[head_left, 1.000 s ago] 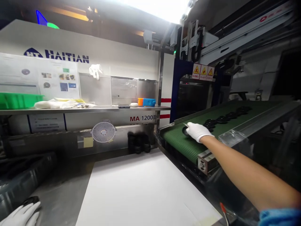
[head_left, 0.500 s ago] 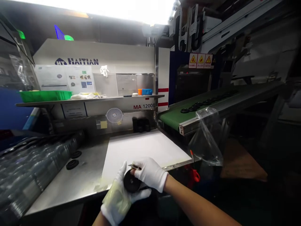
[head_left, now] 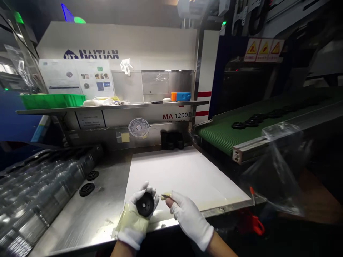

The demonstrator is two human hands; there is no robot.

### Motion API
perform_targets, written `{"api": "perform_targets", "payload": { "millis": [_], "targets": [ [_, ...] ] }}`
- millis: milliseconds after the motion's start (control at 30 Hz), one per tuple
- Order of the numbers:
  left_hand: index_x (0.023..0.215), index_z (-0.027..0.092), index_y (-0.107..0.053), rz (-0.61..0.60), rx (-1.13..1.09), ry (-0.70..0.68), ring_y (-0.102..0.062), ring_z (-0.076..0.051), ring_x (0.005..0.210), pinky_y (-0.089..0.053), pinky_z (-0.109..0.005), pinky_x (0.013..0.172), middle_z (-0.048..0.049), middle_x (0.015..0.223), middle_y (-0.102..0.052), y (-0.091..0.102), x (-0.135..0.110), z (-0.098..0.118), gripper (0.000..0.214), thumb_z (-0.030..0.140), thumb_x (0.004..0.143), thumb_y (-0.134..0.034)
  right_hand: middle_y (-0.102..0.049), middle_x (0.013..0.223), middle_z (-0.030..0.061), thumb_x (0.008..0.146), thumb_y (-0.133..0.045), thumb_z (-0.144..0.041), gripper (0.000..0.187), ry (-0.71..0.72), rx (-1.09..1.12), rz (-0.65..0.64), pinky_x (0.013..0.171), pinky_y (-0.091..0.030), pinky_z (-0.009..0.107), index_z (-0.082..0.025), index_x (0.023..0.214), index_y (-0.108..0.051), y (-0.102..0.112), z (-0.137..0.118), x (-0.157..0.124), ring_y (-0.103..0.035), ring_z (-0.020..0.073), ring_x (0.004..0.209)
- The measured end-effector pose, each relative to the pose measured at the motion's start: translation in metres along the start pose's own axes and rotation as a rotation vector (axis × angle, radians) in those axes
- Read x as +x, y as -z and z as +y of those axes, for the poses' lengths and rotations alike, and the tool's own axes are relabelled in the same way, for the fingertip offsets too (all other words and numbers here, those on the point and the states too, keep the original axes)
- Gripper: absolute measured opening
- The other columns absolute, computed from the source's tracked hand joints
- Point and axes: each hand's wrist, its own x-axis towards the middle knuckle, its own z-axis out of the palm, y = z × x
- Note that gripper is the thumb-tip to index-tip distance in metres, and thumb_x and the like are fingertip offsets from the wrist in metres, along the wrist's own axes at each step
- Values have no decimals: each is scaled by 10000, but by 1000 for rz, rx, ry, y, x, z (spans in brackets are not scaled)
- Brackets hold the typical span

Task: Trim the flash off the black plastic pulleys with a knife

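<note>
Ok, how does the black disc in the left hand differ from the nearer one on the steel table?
The held disc sits in the left hand, tilted up toward the camera; the table disc lies flat on the steel table, untouched. The held disc shows two small holes; the table disc's face is too dim to read. Both are round and black.

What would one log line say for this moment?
left hand: holds black disc | right hand: pinches small tool, beside disc | place: steel table front edge
</note>
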Motion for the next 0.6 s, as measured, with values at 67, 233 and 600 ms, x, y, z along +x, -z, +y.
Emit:
{"api": "perform_targets", "payload": {
  "millis": [67,233,600],
  "targets": [
    [909,109,-601,-5,-33,-46,-595,-193,747,-508,-378,708,-66,766,-579,-2,25,3,235,42,693,-538,-632,749,-12,901,-352,-403,313,24,-24,-7,615,-395,235,-244,943,-618,-11,6,16,-557,134,672],
    [806,108,-625,-50,-17,-82,-540,-153,621,-488,-305,604,-32,649,-536,-10,67,4,92,165,754,-575,-620,725,-16,915,-330,-351,286,13,-319,17,558,-323,248,-242,786,-560,-29,14,49,-541,134,622],
    [830,153,-640,9,-158,-107,-524,-126,646,-492,-316,722,-5,664,-534,-19,92,3,127,114,714,-607,-601,672,-31,917,-334,-290,227,1,-495,60,526,-254,285,-251,764,-498,-56,17,67,-534,150,571]
  ]
}}
